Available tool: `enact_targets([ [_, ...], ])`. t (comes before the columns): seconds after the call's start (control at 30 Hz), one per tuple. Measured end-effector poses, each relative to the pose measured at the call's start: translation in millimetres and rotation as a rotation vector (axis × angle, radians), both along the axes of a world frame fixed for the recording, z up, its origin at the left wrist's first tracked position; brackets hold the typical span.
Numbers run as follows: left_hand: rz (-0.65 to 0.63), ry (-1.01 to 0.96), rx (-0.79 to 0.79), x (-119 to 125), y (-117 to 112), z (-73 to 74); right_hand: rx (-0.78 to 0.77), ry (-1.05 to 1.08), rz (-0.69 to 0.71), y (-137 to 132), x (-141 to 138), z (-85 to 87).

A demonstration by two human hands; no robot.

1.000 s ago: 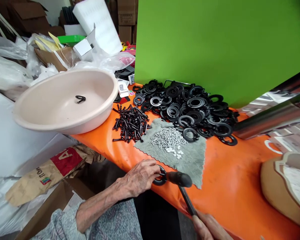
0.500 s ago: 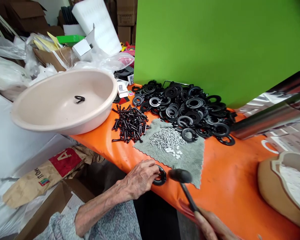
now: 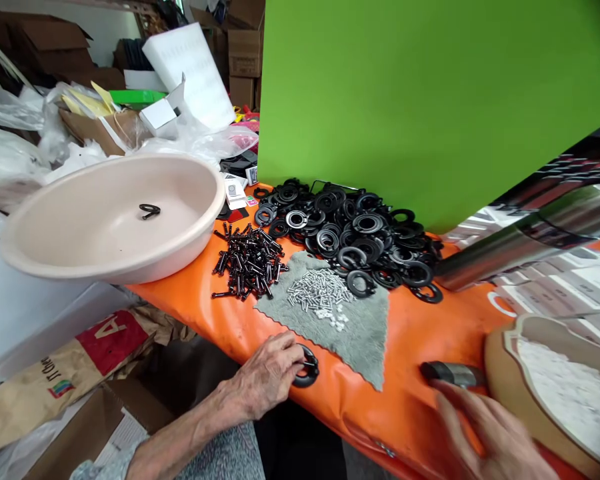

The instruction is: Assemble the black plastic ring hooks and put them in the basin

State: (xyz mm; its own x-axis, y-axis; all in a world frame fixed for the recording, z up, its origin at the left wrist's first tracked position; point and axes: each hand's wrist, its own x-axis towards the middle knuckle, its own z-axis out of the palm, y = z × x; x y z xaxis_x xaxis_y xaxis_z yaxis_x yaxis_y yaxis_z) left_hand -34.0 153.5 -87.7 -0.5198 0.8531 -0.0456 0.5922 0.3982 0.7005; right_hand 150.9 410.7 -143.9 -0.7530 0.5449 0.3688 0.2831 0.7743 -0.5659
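Observation:
At the table's front edge my left hand [image 3: 275, 367] has its fingers closed on a black ring [image 3: 311, 372]. My right hand [image 3: 495, 433], slightly blurred, is on the right with its fingers apart. Just beyond its fingertips a mallet head [image 3: 455, 374] rests on the table; its handle is hidden. A grey-green cloth [image 3: 365, 353] lies past my left hand, bearing a heap of small silver pins [image 3: 320, 288] and several little white pieces [image 3: 336, 319]. Black pin-like rods [image 3: 247, 260] are piled left of the cloth, and a large heap of black rings [image 3: 355, 227] lies behind it.
A wide beige basin [image 3: 75, 267] on the left contains a black ring with a rod [image 3: 150, 211]. To the right stand a tan tub [image 3: 500, 367] of white material and a shiny metal tube [image 3: 520, 247]. A green panel [image 3: 405, 100] rises behind the orange table [image 3: 415, 320].
My right hand has moved right with the mallet and let it go beside the tub. My left hand still holds the ring at the table edge. The view has shifted slightly.

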Motion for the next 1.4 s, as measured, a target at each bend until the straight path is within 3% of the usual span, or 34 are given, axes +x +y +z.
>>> enact_targets([
  [0.1, 0.007, -0.008, 0.007, 0.1, -0.4, 0.2, 0.050, 0.026, 0.227, -41.6, -61.5, 25.8],
  [0.17, 0.016, -0.008, 0.021, 0.2, -0.8, -0.9, 0.088, 0.067, 0.316, -62.4, -101.6, 31.6],
  [0.27, 0.028, -0.010, 0.064, 0.8, -1.1, -5.1, 0.154, 0.029, 0.340, -79.7, -146.2, 26.0],
  [0.4, 0.060, -0.025, 0.106, 4.0, -2.1, -11.5, 0.274, -0.094, 0.296, -87.9, -170.6, 18.5],
  [0.5, 0.138, -0.045, 0.110, 6.3, -5.5, -9.5, 0.346, -0.183, 0.270, -93.0, -174.2, 22.2],
  [0.63, 0.282, -0.167, 0.119, 2.9, -12.1, 4.7, 0.401, -0.257, 0.246, -99.9, -178.1, 28.4],
  [0.83, 0.387, -0.479, 0.228, -5.8, -17.5, 14.8, 0.303, -0.235, 0.275, -94.5, -176.8, 29.3],
  [1.13, 0.405, -0.604, 0.282, -4.4, -18.0, 17.7, -0.193, -0.072, 0.220, -81.7, -133.6, 30.9],
  [1.33, 0.406, -0.527, 0.288, -1.8, -16.0, 13.9, -0.665, -0.029, 0.258, -107.0, -95.7, 42.3],
  [1.4, 0.398, -0.424, 0.270, -1.1, -15.1, 13.0, -0.728, 0.020, 0.236, -118.3, -90.4, 43.2],
])
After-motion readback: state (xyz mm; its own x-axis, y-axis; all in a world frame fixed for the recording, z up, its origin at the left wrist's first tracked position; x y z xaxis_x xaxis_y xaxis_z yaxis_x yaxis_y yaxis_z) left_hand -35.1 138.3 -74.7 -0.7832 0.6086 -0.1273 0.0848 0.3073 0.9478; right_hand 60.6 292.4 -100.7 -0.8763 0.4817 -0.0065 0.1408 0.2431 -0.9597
